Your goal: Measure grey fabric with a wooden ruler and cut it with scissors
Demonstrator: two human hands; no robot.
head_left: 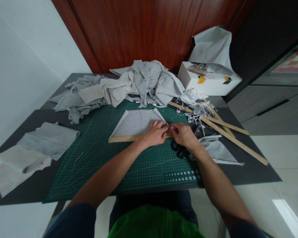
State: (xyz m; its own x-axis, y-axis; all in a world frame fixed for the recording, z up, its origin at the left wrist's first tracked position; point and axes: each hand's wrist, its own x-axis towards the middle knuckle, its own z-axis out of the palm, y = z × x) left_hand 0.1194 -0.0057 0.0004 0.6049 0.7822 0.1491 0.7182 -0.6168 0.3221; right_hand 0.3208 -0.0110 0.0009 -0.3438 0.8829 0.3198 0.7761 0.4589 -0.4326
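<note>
A grey cloth piece [135, 121] with slanted, pale-edged sides lies on the green cutting mat [99, 165]. Along its lower edge runs a wooden ruler [124, 138], partly hidden under my left hand [155, 133]. The fingers of that hand are bent over the cloth's right end, close to the ruler. My right hand [183, 134] meets them there, thumb and finger pinched at the cloth's right corner. Both sets of fingertips almost touch, and the pinched bit itself is covered. Black-handled scissors [180, 150] rest just below my right hand.
Heaped grey cloth [151, 81] lines the back of the table, beside a white box [211, 79]. Wooden strips [235, 142] and cloth scraps [220, 150] lie at right. Folded grey cloth [51, 137] and pale cloth [17, 165] are at left, near a thin thread [78, 158].
</note>
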